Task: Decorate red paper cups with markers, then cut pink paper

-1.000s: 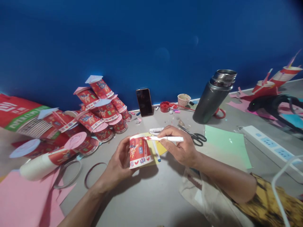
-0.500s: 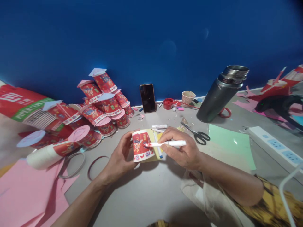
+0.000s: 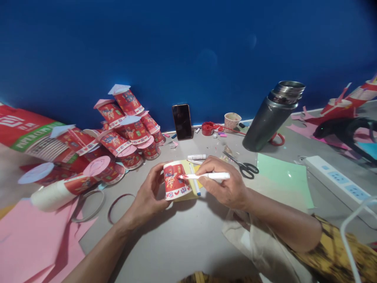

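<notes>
My left hand is wrapped round an upside-down red printed paper cup, held just above the grey table. My right hand pinches a white marker lying sideways, its red tip touching the cup's side. Under the cup lies a yellow sheet with a second pen on it. Another white marker rests just beyond my hands.
A pile of red paper cups with paper lids fills the left. Pink paper and cut rings lie front left. Scissors, green paper, a steel flask, a phone and a power strip lie right.
The marker tip dropped from the cup's upper rim onto its side. My view shifted slightly; my hands and the cup stayed at the same spot on the table.
</notes>
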A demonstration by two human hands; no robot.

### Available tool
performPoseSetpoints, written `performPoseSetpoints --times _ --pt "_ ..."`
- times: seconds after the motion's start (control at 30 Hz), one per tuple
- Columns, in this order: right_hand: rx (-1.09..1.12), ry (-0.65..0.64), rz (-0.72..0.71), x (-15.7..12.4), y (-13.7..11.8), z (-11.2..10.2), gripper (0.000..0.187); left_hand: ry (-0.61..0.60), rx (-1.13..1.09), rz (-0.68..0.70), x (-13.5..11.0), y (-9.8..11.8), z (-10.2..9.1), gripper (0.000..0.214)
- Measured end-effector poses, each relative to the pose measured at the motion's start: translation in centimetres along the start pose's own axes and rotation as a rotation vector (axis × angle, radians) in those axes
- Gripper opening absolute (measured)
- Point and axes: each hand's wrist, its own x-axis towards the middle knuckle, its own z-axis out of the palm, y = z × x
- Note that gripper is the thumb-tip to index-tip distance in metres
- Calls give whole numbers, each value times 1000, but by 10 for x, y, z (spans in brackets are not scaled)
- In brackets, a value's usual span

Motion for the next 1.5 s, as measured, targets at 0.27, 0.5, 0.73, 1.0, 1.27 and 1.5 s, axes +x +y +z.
performPoseSetpoints --times 0.27,0.5,0.73,1.0,1.27,1.5 --pt "-2 -87 -31 0 0 1 9 4 24 16 1 4 5 86" --pt "-40 23 35 1 2 -4 12 37 -8 3 2 0 0 87" --pt "32 -37 0 2 -1 -1 11 34 -24 6 1 -4 -2 87" --pt "-20 21 -5 3 2 -2 12 41 19 -9 3 -6 -3 88" --pt "15 -9 -51 3 4 -3 9 124 -52 -50 5 0 -2 92" --pt "153 114 348 -1 8 -6 17 89 -287 -209 1 6 -11 103"
